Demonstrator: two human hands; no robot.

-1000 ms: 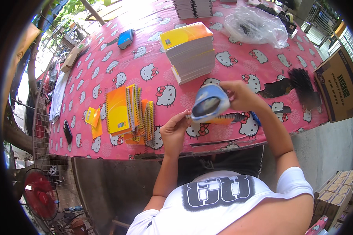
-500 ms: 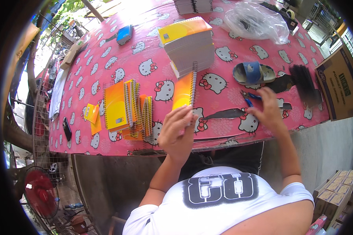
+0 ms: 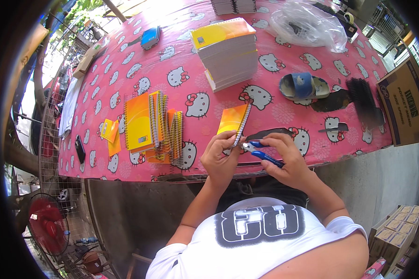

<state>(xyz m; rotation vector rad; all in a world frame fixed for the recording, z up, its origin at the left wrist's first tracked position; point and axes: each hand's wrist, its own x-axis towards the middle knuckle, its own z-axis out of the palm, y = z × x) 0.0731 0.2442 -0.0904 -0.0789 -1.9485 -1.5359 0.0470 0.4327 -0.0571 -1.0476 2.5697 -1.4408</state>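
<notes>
The left hand (image 3: 222,156) now holds the orange notebook (image 3: 233,122) up at the near edge of the pink worktop (image 3: 125,65), fingers clamped on its wire spine. The right hand (image 3: 286,160), fingers shut around the blue pliers (image 3: 260,152), has brought them to the wire; a second ago it held a tape roll (image 3: 305,86).

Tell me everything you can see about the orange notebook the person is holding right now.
The orange notebook is small, with a glossy orange-to-yellow cover and a metal wire spiral along its right edge. It looks closed and is tilted, its lower end raised off the pink patterned tablecloth. The left hand grips its lower end. The right hand holds blue-handled pliers whose tip is at the bottom of the spiral; whether it touches the wire cannot be told. It sits near the table's front edge, right of the spread notebook pile.
</notes>
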